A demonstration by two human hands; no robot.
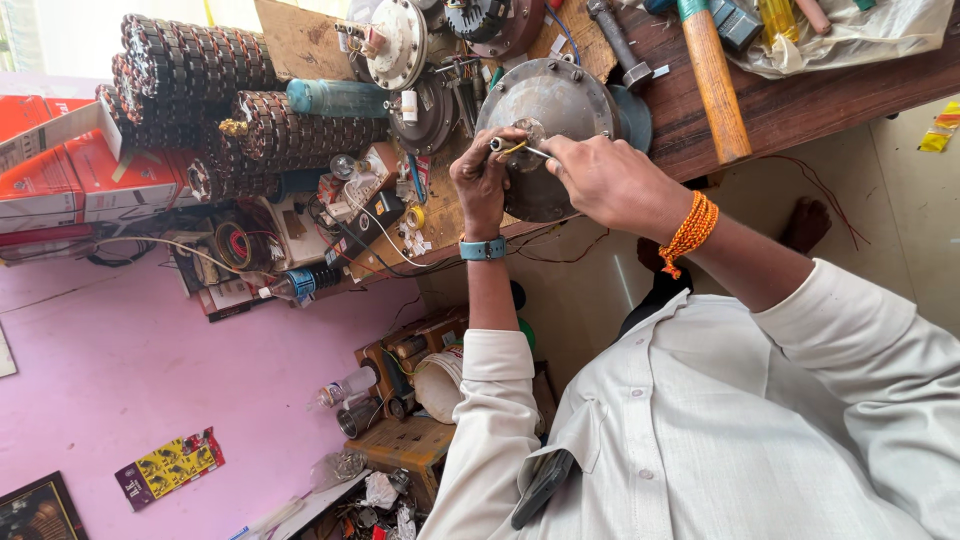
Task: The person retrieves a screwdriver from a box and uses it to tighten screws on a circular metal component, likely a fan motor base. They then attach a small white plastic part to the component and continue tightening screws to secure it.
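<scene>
A round grey metal motor housing (560, 105) lies at the edge of a wooden workbench (800, 105). My left hand (480, 178), with a blue band on its wrist, pinches a small metal sleeve (496, 145) with a yellow wire at the housing's centre shaft. My right hand (605, 178), orange thread around its wrist, grips a thin metal tool (535, 152) whose tip meets that sleeve. The two hands are almost touching over the housing's lower half.
A hammer with a wooden handle (715, 80) lies on the bench to the right. Other motor parts (400, 40), stacked wound cores (200, 90), a teal bottle (335, 97), red boxes (60, 160) and loose wires crowd the left. Clutter sits on the floor below (400, 440).
</scene>
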